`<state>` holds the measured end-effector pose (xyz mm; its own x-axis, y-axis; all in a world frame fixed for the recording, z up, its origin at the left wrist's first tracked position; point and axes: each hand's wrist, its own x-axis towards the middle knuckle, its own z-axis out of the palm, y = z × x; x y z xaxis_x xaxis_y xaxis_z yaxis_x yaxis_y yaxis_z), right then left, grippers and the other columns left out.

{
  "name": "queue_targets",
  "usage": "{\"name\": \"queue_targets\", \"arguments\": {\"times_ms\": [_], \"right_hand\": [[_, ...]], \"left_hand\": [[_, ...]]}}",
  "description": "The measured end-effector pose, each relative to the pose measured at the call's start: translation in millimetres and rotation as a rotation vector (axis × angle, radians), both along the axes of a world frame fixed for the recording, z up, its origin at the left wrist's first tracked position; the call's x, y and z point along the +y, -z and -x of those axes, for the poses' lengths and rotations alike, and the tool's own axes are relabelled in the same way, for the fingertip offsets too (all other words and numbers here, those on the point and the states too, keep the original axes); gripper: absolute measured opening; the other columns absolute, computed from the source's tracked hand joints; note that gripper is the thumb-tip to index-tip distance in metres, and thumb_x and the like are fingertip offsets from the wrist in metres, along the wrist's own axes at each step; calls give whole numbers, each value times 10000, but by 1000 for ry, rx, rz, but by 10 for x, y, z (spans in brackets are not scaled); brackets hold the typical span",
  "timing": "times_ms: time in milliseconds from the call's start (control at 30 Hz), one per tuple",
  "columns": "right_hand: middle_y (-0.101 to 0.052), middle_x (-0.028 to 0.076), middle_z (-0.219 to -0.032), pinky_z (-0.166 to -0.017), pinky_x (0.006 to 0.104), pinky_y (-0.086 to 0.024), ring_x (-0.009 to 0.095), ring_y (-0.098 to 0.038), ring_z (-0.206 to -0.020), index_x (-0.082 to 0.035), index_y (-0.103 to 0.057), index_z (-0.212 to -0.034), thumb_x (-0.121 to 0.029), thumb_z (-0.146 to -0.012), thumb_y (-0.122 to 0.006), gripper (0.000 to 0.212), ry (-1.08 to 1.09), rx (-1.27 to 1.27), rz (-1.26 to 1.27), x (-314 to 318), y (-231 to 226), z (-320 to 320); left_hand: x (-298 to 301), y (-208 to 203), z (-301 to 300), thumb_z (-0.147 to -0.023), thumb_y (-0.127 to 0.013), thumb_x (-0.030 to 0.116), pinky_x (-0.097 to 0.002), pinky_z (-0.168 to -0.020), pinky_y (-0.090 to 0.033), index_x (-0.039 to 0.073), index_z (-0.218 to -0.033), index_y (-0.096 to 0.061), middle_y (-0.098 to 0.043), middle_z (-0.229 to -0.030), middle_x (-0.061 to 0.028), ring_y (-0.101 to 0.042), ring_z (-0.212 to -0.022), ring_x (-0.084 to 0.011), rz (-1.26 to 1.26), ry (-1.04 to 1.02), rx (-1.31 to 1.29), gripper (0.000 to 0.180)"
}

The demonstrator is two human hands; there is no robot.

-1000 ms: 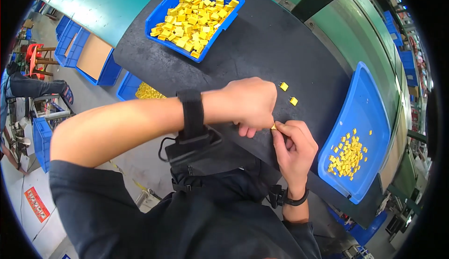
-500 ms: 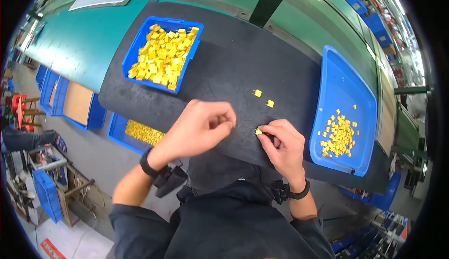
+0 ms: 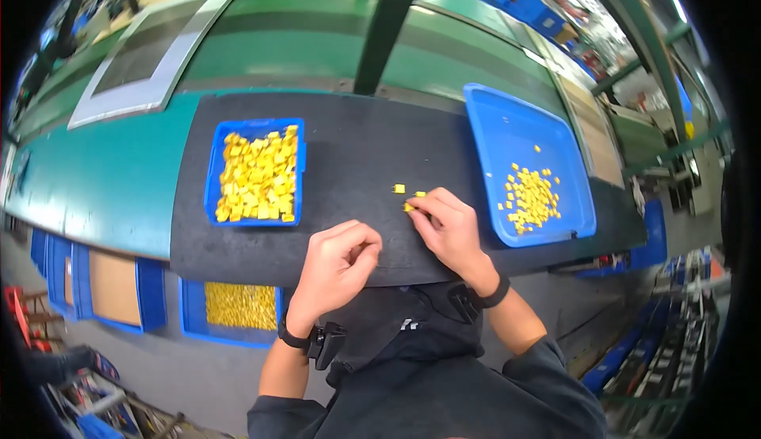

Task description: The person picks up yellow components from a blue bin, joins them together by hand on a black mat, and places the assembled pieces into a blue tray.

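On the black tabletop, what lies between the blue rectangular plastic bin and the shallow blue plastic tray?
The head view shows two loose, small yellow blocks there, plus the right hand pinching another yellow block.

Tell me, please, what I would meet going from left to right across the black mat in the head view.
Blue bin, left hand, loose yellow block, right hand, blue tray.

Pale-framed panel [image 3: 151, 50], red stool [image 3: 19, 314], dark green post [image 3: 389, 30]

Left grip [image 3: 337, 266] has withdrawn; right grip [image 3: 453, 231] has carried yellow piece [image 3: 408, 207] near two others [image 3: 399, 189]
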<state>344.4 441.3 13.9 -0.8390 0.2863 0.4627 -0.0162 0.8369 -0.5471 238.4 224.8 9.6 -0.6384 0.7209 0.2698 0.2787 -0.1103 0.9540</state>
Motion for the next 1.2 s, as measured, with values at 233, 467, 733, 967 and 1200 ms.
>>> {"name": "queue_targets", "arguments": {"times_ms": [233, 467, 733, 967, 1200], "right_hand": [[-714, 107, -875, -591, 339, -520, 223, -658, -630, -7, -800, -1073, -6, -893, -802, 180, 101, 118, -58, 60, 80, 52], [-725, 110, -881, -603, 352, -538, 251, -680, -652, -14, -793, -1011, -11, -894, -789, 117, -31, 142, -1, 81, -48, -519], [-745, 126, -872, -655, 402, -584, 328, -730, -741, -41, -780, -977, -39, -879, -787, 98, -135, 128, -12, 683, -181, -1166], [-749, 145, -877, -636, 345, -526, 246, -705, -711, 7, -766, -1037, 16, -941, -740, 100, 59, 266, -209, 1820, -330, -1653], [-787, 153, -1017, -747, 381, -577, 263, -744, -856, -23, -787, -1150, -73, -1030, -686, 165, 474, 261, -456, 4281, -111, -2769]], "left_hand": [[31, 43, -13, -932, -663, -57, -283, -574, -432, -40, -892, -658, -630, -750, -58, -549, -624, -95, 38, -47, 17, 44], [-181, -304, -83, -911, -696, -40, -301, -598, -475, -5, -923, -690, -676, -810, -87, -621, -652, -162, 118, -216, 381, 38], [-685, -520, 692, -899, -717, 85, -428, -747, -568, 45, -939, -753, -761, -928, -145, -730, -820, -334, 543, -627, 730, 67], [-636, -438, 830, -883, -747, 239, -474, -793, -591, 86, -926, -798, -760, -931, -133, -746, -908, -377, 791, -658, 724, 166], [-494, -447, 766, -918, -745, 280, -484, -809, -586, 126, -932, -809, -745, -946, -104, -738, -944, -328, 826, -621, 741, 168]]}}
